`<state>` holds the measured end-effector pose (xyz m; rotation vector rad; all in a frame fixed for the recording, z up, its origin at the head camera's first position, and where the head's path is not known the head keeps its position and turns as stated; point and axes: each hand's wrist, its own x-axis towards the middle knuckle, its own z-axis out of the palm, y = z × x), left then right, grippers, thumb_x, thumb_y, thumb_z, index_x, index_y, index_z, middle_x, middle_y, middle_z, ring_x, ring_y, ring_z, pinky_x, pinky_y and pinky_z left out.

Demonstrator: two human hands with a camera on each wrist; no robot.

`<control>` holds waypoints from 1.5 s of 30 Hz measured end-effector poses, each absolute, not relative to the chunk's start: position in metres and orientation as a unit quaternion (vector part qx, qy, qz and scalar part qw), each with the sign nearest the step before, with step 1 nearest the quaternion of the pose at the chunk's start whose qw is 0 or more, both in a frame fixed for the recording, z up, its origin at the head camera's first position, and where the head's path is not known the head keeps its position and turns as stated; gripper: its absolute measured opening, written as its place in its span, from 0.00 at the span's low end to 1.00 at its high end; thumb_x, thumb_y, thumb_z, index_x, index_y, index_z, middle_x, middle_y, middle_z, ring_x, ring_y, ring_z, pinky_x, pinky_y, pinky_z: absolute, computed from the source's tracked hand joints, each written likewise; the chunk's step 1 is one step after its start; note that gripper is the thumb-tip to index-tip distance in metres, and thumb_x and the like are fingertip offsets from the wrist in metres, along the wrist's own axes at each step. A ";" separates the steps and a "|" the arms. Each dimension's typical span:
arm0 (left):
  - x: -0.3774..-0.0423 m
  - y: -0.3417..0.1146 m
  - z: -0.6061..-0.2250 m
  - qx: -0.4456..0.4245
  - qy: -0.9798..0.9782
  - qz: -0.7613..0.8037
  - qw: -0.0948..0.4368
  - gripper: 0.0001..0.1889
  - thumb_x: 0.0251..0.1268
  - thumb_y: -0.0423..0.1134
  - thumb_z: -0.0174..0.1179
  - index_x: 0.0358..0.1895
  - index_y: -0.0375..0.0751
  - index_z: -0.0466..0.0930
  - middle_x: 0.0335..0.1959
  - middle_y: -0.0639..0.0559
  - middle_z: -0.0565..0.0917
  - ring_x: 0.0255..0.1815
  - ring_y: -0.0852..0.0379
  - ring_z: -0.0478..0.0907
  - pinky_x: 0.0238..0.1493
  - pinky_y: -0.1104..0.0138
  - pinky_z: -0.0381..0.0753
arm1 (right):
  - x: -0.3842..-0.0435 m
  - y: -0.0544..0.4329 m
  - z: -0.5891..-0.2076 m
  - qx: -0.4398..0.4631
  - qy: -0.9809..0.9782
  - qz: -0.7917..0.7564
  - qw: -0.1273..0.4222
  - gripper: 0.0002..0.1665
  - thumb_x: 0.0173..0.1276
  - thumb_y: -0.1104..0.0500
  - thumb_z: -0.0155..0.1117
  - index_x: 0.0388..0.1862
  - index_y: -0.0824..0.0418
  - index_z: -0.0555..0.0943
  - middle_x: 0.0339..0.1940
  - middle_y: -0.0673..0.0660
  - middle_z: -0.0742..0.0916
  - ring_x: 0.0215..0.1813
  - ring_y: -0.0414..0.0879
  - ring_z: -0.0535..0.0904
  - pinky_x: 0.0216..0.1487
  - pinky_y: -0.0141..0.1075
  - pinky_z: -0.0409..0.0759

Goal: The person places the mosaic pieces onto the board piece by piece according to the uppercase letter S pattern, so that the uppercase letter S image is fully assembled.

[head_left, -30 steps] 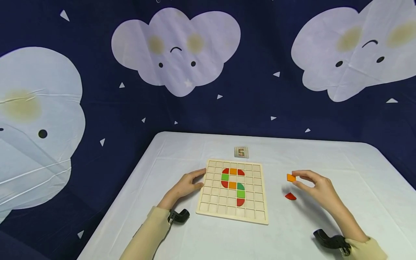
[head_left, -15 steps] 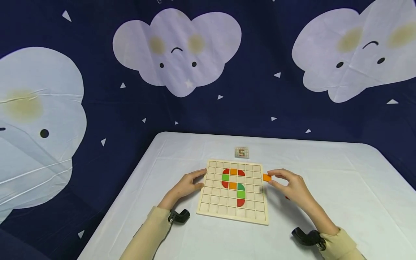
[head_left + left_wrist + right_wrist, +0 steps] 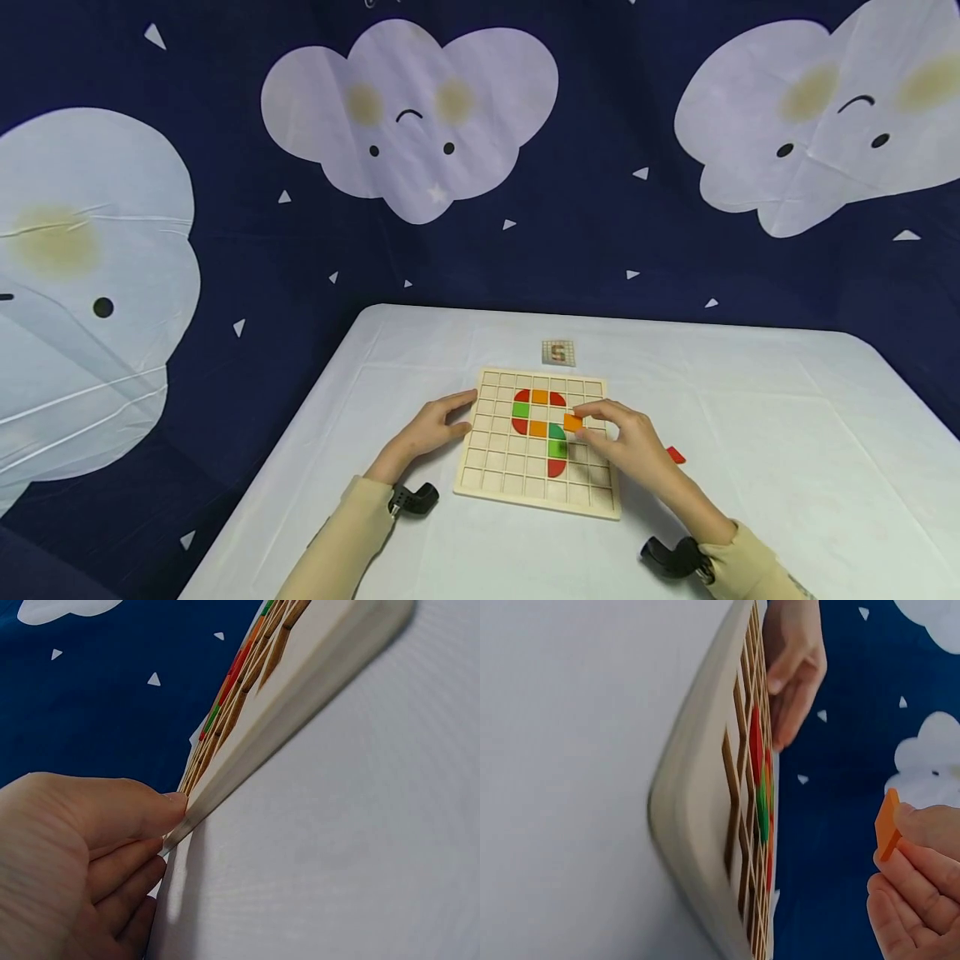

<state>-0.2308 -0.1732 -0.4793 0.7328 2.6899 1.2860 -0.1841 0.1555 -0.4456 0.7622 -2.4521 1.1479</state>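
Observation:
My right hand [image 3: 628,437] pinches an orange square tile [image 3: 573,422] between thumb and fingertips, over the right half of the wooden grid board [image 3: 480,479]. In the right wrist view the orange tile [image 3: 887,825] is held up, clear of the board. Red, orange and green tiles [image 3: 557,448] lie in the board's cells in an S-like curve. At the board's left edge rests my left hand [image 3: 429,432], thumb and index finger spread apart. The left wrist view has the thumb [image 3: 154,814] of that hand against the board's rim [image 3: 247,765].
A small card [image 3: 558,352] with an S pattern lies behind the board. Partly behind the right forearm, a loose red piece [image 3: 676,455] sits on the white tablecloth [image 3: 787,433]. A dark blue cloth [image 3: 600,242] with clouds hangs behind the table.
My right hand has carried the orange tile leftward from beside the loose red piece to above the board. The left hand and the board have stayed in place.

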 end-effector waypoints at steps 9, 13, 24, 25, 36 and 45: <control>-0.231 -0.172 -0.480 0.238 0.876 0.419 0.036 0.29 0.61 0.29 0.59 0.67 0.31 0.65 0.67 0.42 0.67 0.69 0.46 0.59 0.69 0.55 0.58 | -0.176 0.131 -0.453 0.288 -0.848 0.425 0.133 0.17 0.57 0.61 0.72 0.46 0.59 0.83 0.44 0.45 0.85 0.49 0.45 0.80 0.48 0.47 0.80; -0.231 -0.172 -0.479 0.235 0.878 0.416 0.035 0.29 0.61 0.30 0.59 0.67 0.32 0.65 0.67 0.42 0.67 0.69 0.46 0.59 0.69 0.55 0.58 | -0.173 0.123 -0.457 0.286 -0.847 0.430 0.124 0.17 0.57 0.61 0.72 0.46 0.57 0.83 0.44 0.44 0.85 0.50 0.43 0.80 0.50 0.46 0.79; -0.231 -0.173 -0.480 0.238 0.878 0.414 0.036 0.29 0.61 0.30 0.60 0.67 0.31 0.65 0.67 0.42 0.67 0.69 0.46 0.59 0.69 0.54 0.57 | -0.169 0.110 -0.479 0.307 -0.858 0.393 0.122 0.17 0.55 0.62 0.73 0.44 0.60 0.83 0.45 0.49 0.85 0.52 0.50 0.79 0.52 0.48 0.78; -0.231 -0.173 -0.480 0.238 0.877 0.415 0.036 0.29 0.61 0.30 0.60 0.67 0.32 0.65 0.67 0.42 0.67 0.69 0.46 0.59 0.69 0.54 0.57 | -0.169 0.109 -0.481 0.311 -0.859 0.387 0.125 0.17 0.54 0.62 0.73 0.44 0.60 0.83 0.44 0.49 0.85 0.51 0.49 0.79 0.52 0.48 0.78; -0.231 -0.174 -0.476 0.235 0.880 0.412 0.037 0.29 0.61 0.30 0.60 0.67 0.33 0.65 0.68 0.42 0.66 0.69 0.46 0.59 0.69 0.55 0.57 | -0.172 0.108 -0.490 0.347 -0.853 0.360 0.153 0.17 0.53 0.63 0.74 0.43 0.60 0.82 0.42 0.48 0.84 0.48 0.46 0.79 0.48 0.42 0.80; -0.231 -0.174 -0.476 0.236 0.880 0.409 0.042 0.29 0.61 0.30 0.59 0.67 0.31 0.65 0.68 0.42 0.66 0.69 0.45 0.59 0.69 0.54 0.57 | -0.171 0.109 -0.491 0.363 -0.852 0.340 0.162 0.17 0.52 0.61 0.75 0.42 0.59 0.82 0.41 0.47 0.84 0.46 0.44 0.78 0.46 0.39 0.80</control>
